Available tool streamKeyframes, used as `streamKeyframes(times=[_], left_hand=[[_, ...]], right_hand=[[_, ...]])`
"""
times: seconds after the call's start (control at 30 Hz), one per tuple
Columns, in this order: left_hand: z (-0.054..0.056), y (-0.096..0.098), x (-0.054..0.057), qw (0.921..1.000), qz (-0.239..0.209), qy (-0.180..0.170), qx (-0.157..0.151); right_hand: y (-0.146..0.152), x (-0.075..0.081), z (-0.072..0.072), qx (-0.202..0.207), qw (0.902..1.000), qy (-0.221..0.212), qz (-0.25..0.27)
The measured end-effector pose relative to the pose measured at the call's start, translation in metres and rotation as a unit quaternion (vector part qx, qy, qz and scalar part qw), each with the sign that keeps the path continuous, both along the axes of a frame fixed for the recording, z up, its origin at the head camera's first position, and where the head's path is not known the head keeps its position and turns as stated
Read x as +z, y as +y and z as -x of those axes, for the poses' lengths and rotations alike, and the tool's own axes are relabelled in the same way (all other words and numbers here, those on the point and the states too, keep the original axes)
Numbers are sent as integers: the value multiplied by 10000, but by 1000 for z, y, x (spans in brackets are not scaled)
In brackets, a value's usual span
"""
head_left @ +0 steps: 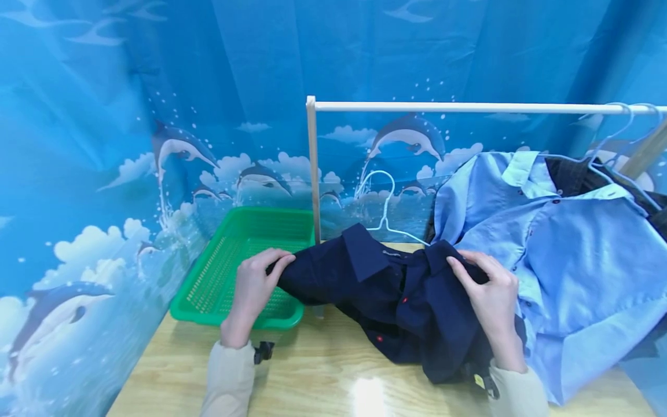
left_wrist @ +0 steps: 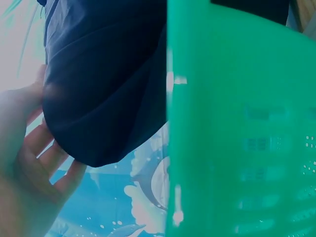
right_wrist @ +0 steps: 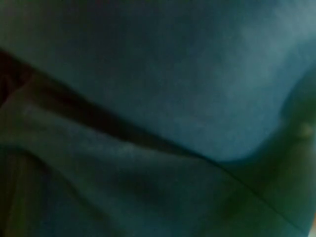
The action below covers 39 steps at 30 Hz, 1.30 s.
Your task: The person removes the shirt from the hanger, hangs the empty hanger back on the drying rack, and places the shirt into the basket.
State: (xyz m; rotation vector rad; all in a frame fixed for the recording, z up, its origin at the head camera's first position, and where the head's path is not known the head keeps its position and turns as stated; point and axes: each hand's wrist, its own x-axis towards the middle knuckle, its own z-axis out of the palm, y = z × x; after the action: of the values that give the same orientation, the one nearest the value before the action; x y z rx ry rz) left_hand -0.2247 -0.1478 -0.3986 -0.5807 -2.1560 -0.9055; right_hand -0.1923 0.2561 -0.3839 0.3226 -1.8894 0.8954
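A navy shirt (head_left: 365, 278) with a pointed collar and red buttons stretches between my two hands in the head view. My left hand (head_left: 260, 281) pinches its left shoulder edge over the green basket; in the left wrist view the thumb and fingers of that hand (left_wrist: 42, 163) lie around the dark cloth (left_wrist: 103, 89). With thumb and fingers, my right hand (head_left: 490, 289) pinches the other shoulder. Behind the collar stands a light-blue hanger (head_left: 387, 208), its hook free of the rail and its lower part hidden by the shirt. Blurred fabric (right_wrist: 163, 98) fills the right wrist view.
A green plastic basket (head_left: 190, 289) stands at the left on the wooden table (head_left: 172, 359). A white rail (head_left: 443, 107) on a wooden post (head_left: 313, 168) crosses behind. At right, a light-blue shirt (head_left: 583, 249) and dark garments hang from it on hangers. A dolphin-print curtain (head_left: 260, 87) closes the back.
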Motion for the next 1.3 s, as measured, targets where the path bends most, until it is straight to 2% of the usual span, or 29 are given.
streamKeyframes(times=[0.13, 0.33, 0.6, 0.9, 1.13, 1.3], left_hand=[[-1, 6, 3, 9983, 326, 411, 236], [-3, 15, 5, 9899, 923, 869, 641], [-3, 18, 3, 9888, 1036, 854, 646], [-2, 18, 1, 9896, 999, 821, 632], [-2, 20, 1, 9896, 1037, 823, 568], [-2, 22, 1, 9903, 1001, 796, 538]], right_hand=[[-1, 0, 0, 20, 10000, 38, -11], [-3, -2, 0, -3, 10000, 40, -23], [-5, -3, 1, -15, 9996, 187, -205], [-7, -5, 1, -141, 9976, 235, -641], [-10, -4, 0, -327, 9921, 412, -1141], [-10, -3, -2, -428, 9895, 464, -1299]])
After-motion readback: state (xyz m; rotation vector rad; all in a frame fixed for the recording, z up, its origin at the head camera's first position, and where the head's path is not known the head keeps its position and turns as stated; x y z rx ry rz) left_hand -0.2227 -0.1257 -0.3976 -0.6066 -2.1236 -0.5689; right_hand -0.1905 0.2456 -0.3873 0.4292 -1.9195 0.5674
